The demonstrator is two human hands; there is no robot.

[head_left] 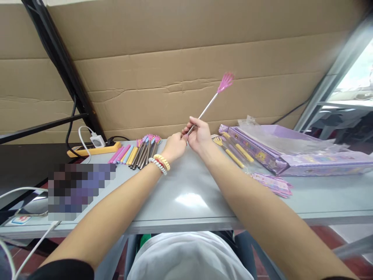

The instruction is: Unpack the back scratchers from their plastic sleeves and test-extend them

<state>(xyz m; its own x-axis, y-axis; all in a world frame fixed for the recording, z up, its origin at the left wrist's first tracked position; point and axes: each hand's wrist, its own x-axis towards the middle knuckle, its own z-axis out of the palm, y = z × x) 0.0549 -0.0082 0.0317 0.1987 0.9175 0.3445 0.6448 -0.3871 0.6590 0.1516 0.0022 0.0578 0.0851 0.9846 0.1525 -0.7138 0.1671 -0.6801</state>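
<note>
Both hands meet over the middle of the grey bench (186, 194). The left hand (175, 147) has its fingers closed at the lower end of a thin metal rod with a pink hand-shaped head (210, 104); the right hand (200, 134), partly open, pinches the rod just above. The head points up, far and right. Left lie metal rods with coloured heads (145, 152); right, yellow scratchers in clear plastic (237, 149).
</note>
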